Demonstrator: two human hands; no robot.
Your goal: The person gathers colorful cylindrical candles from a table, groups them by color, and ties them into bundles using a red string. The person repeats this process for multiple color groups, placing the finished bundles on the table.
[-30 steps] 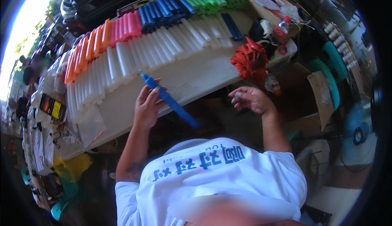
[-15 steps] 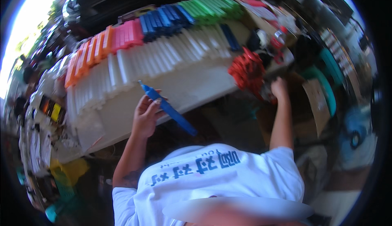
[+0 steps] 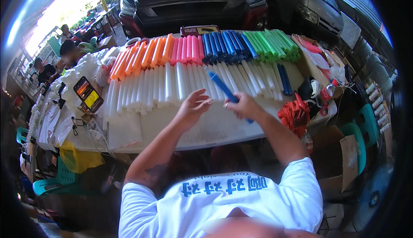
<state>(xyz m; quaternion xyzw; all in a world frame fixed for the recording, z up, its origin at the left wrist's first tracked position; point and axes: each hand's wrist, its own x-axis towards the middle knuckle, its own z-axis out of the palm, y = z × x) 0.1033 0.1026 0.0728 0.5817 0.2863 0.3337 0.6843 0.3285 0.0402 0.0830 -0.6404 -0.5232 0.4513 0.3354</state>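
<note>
- Blue stick: raised over the front part of the white table, slanted, upper end toward the row of white sticks. Can't tell from here if it touches them.
- Right hand: wrapped round the blue stick low down; a short end pokes out below the fist.
- Left hand: just beside, apart from the blue stick, fingers loosely bent. I can't tell whether the tips pinch something small.
- Step, my read: handling one blue stick mid-air, right hand carrying, left hand ready near it.
- Next move, my judgement: calls for a steady right grip and an upper end clear of the white sticks, so the row doesn't roll. If the left joins in, I'd want it high on the stick.
- Versus half a second ago: blue stick has gone from left hand to right; back then the right was over by the red bundle, and now it's back in front of the body.
- Also changed: my view has tipped up, so the dark vehicle front shows much more fully behind the table.
- Coloured rows look unchanged; the dark blue pair lies at the white row's right end.
</note>
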